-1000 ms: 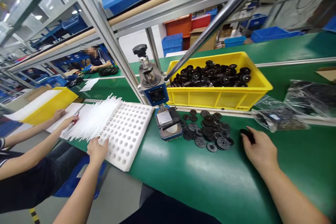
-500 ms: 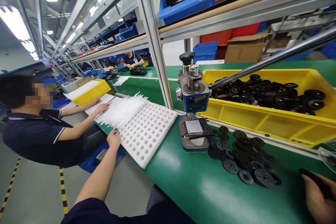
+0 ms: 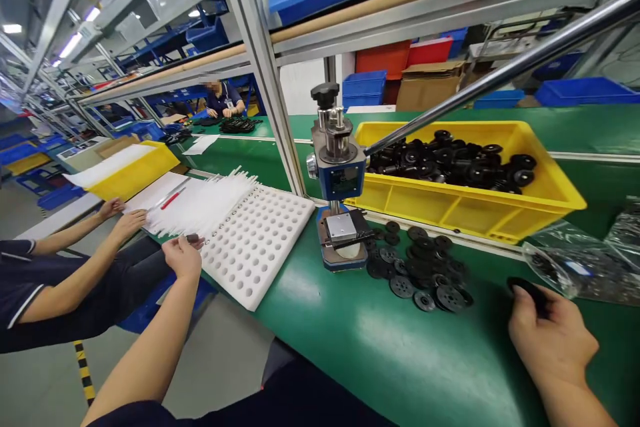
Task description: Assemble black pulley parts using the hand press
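At the near left corner of the white foam tray, my left hand pinches a small dark cylindrical piece. My right hand is closed on a black disc above the bench on the right. Between my hands stands a blue hand press with a long metal lever and a square metal plate at its base. Loose black discs, some with holes, lie beside the press. One row of the tray's round holes holds small rings, next to a pile of thin white sticks.
A yellow bin full of black wheeled parts stands behind the discs. Clear plastic bags lie at right. A co-worker's hands rest by the white sticks and a red-handled tool. A metal post rises behind the tray.
My left hand has lifted off the tray's edge, with the dark cylindrical piece now showing. My right hand has come further into view with the disc. The co-worker's hands have drawn back; the view has turned right.
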{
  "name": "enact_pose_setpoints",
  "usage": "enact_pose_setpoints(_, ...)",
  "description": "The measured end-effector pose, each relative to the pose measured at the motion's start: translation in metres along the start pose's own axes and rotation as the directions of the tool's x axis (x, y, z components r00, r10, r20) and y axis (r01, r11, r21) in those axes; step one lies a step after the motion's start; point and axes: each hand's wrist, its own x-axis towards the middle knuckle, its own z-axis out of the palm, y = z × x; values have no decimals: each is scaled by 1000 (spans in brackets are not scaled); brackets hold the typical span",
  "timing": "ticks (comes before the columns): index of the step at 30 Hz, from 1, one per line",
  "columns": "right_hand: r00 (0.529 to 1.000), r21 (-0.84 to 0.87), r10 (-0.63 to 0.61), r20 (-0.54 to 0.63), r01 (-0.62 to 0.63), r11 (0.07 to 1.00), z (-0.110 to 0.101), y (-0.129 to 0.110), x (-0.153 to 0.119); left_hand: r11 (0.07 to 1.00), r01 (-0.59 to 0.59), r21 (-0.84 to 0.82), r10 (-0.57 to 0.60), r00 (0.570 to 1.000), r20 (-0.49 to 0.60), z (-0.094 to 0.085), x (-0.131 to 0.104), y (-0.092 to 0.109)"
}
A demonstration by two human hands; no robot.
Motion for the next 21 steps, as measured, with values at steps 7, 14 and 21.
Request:
enact_pose_setpoints(7,999,323,-14,-30,23,946,-14,-42,-62,941,322,-105,-209,795,569,31,-104,17)
enact_pose_setpoints(14,807,608,-181,563,-255,752,-14,-94,-171,947,246,208,-236,87,968,66,-267,8)
enact_pose_setpoints(21,806,641,-289,516,-140,755,-9,-92,-193,965,118,235,-212,-178,961,95,-334,-1)
